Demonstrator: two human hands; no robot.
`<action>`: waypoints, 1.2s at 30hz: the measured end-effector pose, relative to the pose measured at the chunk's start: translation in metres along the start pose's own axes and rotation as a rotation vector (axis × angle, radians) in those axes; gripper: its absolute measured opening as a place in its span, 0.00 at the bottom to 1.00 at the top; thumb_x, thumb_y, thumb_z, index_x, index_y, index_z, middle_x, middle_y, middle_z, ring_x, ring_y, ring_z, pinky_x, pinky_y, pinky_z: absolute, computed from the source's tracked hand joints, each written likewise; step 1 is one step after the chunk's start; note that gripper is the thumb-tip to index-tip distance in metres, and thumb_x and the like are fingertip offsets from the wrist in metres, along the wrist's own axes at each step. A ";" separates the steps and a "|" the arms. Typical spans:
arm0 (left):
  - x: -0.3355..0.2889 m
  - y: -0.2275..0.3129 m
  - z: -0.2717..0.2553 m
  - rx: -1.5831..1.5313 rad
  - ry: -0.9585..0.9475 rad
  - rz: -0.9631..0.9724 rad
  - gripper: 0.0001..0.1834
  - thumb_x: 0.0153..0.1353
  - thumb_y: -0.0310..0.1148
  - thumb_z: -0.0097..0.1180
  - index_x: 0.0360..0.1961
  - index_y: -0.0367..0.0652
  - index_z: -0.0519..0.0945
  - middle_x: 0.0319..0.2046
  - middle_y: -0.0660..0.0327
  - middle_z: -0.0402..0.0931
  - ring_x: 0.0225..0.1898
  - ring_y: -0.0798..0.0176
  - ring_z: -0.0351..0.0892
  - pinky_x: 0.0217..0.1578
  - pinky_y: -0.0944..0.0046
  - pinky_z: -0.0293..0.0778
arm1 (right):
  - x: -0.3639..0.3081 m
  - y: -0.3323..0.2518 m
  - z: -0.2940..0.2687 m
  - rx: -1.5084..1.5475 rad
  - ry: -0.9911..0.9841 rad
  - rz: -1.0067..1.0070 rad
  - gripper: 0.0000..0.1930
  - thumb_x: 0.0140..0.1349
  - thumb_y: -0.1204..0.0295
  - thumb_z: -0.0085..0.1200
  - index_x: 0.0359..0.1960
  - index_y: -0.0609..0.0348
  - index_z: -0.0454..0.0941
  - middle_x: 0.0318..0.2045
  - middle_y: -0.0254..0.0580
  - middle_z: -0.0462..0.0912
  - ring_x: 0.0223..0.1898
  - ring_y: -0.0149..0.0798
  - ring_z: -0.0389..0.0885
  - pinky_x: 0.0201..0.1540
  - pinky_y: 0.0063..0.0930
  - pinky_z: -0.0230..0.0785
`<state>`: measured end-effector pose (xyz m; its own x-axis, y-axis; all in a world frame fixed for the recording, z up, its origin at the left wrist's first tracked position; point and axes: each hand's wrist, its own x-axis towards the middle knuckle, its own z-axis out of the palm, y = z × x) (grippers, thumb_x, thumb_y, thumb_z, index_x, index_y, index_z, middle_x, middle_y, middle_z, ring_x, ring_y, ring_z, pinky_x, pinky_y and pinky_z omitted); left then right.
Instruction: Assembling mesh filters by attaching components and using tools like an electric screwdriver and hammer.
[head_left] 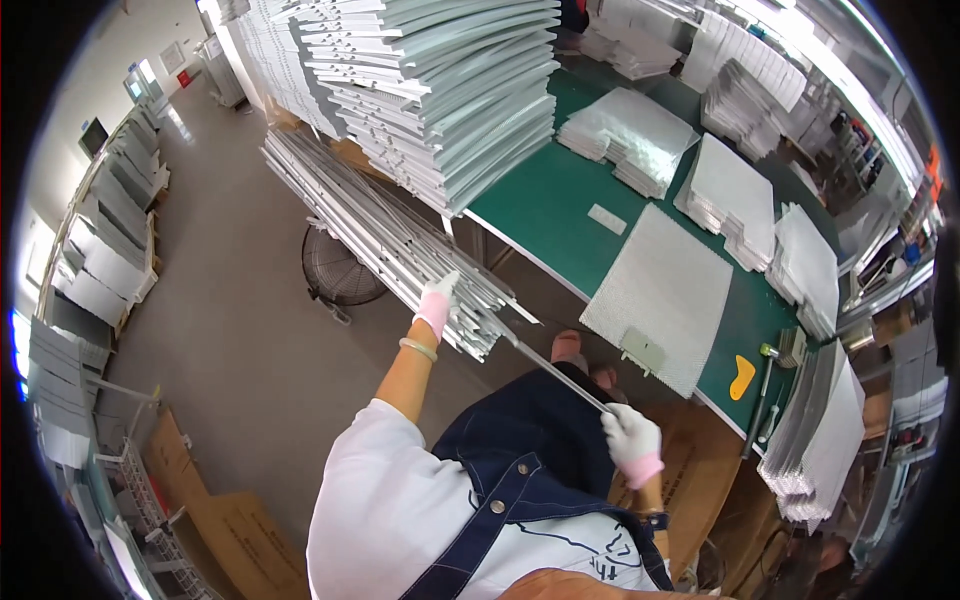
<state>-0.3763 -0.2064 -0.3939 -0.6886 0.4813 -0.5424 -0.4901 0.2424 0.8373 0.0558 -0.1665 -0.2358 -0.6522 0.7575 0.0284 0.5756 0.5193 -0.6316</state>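
A long bundle of thin silver metal strips (pixel 370 230) slants from the far left toward me, beside the table. My left hand (pixel 438 303), in a white glove with a pink cuff, grips the strips close to their near end. One single metal strip (pixel 562 376) runs from that near end down to the right. Its end is in my right hand (pixel 632 443), also gloved and closed around it. What supports the bundle is mostly hidden.
A tall stack of pale sheet-metal panels (pixel 480 110) rises behind the green table (pixel 540 225). On the table lie a textured sheet (pixel 668 285), an orange-yellow piece (pixel 741 378) and a hammer (pixel 767 385). A floor fan (pixel 335 262) stands left of the bundle; cardboard (pixel 245 540) lies lower left.
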 end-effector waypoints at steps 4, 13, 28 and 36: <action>-0.001 -0.006 -0.008 -0.514 -0.142 -0.131 0.26 0.57 0.42 0.55 0.51 0.35 0.68 0.44 0.43 0.72 0.48 0.41 0.71 0.50 0.45 0.66 | -0.019 -0.018 -0.074 0.068 -0.187 -0.073 0.11 0.62 0.71 0.49 0.38 0.66 0.78 0.23 0.40 0.80 0.25 0.30 0.79 0.30 0.23 0.71; -0.098 0.021 0.022 -0.665 -0.654 0.278 0.14 0.63 0.39 0.51 0.40 0.38 0.75 0.40 0.56 0.75 0.42 0.56 0.76 0.45 0.55 0.72 | -0.068 0.116 -0.143 1.612 0.374 -0.057 0.25 0.66 0.54 0.43 0.54 0.62 0.67 0.33 0.41 0.78 0.31 0.38 0.78 0.34 0.31 0.75; -0.232 0.055 0.050 -0.106 -0.639 1.066 0.08 0.58 0.30 0.51 0.37 0.40 0.76 0.37 0.54 0.75 0.40 0.54 0.75 0.43 0.56 0.73 | 0.000 0.015 -0.089 1.466 0.973 -0.182 0.15 0.69 0.61 0.39 0.46 0.58 0.70 0.23 0.33 0.71 0.31 0.35 0.72 0.43 0.36 0.68; -0.224 0.112 0.072 0.098 -0.503 0.633 0.27 0.63 0.30 0.45 0.62 0.35 0.56 0.42 0.54 0.74 0.20 0.77 0.65 0.20 0.76 0.68 | -0.046 0.064 -0.101 1.287 0.562 0.301 0.16 0.67 0.60 0.41 0.44 0.61 0.69 0.13 0.27 0.62 0.10 0.24 0.61 0.10 0.20 0.59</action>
<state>-0.2384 -0.2260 -0.1739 -0.4854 0.8671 0.1117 -0.0235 -0.1406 0.9898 0.1728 -0.1276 -0.1993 -0.1357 0.9828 -0.1252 -0.3823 -0.1685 -0.9085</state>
